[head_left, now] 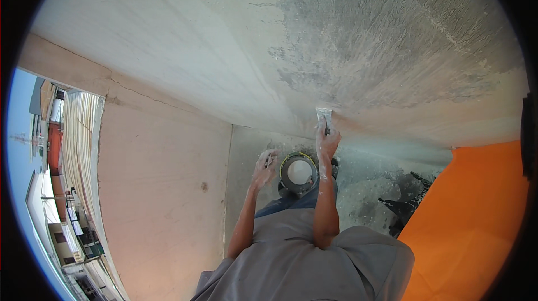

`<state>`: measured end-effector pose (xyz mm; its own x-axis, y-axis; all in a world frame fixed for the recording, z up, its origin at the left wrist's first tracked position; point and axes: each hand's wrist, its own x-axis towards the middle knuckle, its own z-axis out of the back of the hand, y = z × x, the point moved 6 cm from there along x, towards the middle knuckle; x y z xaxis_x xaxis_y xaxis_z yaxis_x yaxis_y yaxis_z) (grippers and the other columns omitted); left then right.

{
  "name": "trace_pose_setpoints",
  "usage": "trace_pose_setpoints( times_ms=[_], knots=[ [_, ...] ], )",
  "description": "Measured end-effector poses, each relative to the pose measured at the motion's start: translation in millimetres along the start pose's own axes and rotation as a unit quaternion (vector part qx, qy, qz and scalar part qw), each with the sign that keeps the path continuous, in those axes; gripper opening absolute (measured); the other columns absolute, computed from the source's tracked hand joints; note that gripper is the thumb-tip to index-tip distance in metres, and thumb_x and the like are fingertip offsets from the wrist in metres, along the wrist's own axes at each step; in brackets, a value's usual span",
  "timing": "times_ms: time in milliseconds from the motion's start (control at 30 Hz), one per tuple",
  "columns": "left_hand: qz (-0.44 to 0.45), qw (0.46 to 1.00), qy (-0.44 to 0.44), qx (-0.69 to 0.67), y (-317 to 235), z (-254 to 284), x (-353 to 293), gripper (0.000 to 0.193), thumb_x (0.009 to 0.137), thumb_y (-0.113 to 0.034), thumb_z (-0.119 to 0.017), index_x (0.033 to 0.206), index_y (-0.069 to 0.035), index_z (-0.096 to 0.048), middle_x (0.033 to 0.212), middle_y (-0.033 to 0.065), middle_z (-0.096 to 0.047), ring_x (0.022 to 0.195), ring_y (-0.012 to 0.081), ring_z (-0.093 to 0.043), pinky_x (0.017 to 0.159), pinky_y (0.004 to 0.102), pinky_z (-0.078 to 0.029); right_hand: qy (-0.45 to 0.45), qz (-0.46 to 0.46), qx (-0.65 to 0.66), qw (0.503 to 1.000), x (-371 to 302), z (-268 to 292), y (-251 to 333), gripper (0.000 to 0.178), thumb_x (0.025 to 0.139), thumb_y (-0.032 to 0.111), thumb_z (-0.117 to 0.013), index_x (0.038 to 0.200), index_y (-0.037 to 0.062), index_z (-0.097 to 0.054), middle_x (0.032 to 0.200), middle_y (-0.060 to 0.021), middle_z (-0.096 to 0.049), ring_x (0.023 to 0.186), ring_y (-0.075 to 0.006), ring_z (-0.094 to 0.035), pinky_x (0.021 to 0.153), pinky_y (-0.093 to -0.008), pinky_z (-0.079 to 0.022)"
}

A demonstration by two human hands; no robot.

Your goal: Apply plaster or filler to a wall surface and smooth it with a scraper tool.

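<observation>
My right hand (pixel 328 143), dusted with white, is closed around a putty knife (pixel 324 115). Its wide, white-smeared blade points away from me and meets the lower part of the wall (pixel 246 32), or nearly so. My left hand (pixel 264 169), also caked in white, is curled left of the bucket, with something small and dark showing between the fingers. What that is I cannot make out. Between and below my hands stands a round dark bucket (pixel 284 173) with a yellowish rim, holding a white paste (pixel 299 172).
Rough grey patches (pixel 358 37) spread over the wall ahead. A cracked side wall (pixel 162 172) rises at left, beside an opening onto buildings (pixel 59 189). Bright orange sheeting (pixel 471 217) hangs at right, near dark objects (pixel 406 205) on the stained floor (pixel 358 189).
</observation>
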<state>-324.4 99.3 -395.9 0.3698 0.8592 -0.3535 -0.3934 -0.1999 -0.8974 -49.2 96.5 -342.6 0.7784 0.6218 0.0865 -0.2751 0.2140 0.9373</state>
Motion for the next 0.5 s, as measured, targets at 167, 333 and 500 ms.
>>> trace_pose_setpoints(
  times_ms=[167,333,500],
  knots=[
    [0.030,0.999,-0.003,-0.023,1,3,-4,0.035,0.102,-0.022,-0.059,0.136,-0.013,-0.061,0.130,0.0072,-0.063,0.119,0.0204,-0.058,0.101,0.0367,-0.047,-0.021,-0.002,0.026,0.999,-4,-10,-10,0.042,0.102,0.034,-0.062,0.080,0.0011,-0.074,0.065,-0.0136,-0.066,0.057,-0.0246,-0.062,0.060,-0.0421,-0.046],
    [-0.007,1.000,-0.011,-0.007,4,8,-8,0.038,0.101,-0.020,-0.060,0.138,-0.010,-0.059,0.131,0.0075,-0.063,0.123,0.0209,-0.058,0.104,0.0355,-0.046,0.028,-0.103,0.085,0.991,-7,-23,-27,0.045,0.104,0.038,-0.060,0.079,0.0012,-0.070,0.060,-0.0050,-0.058,0.055,-0.0159,-0.051,0.056,-0.0380,-0.040],
    [0.001,0.999,-0.045,-0.016,9,11,-10,0.038,0.100,-0.018,-0.061,0.137,-0.010,-0.059,0.132,0.0078,-0.063,0.124,0.0222,-0.058,0.105,0.0365,-0.045,0.068,-0.144,0.196,0.968,-4,-38,-49,0.045,0.106,0.039,-0.058,0.079,0.0038,-0.067,0.056,0.0020,-0.049,0.052,-0.0102,-0.041,0.051,-0.0339,-0.034]
  ],
)
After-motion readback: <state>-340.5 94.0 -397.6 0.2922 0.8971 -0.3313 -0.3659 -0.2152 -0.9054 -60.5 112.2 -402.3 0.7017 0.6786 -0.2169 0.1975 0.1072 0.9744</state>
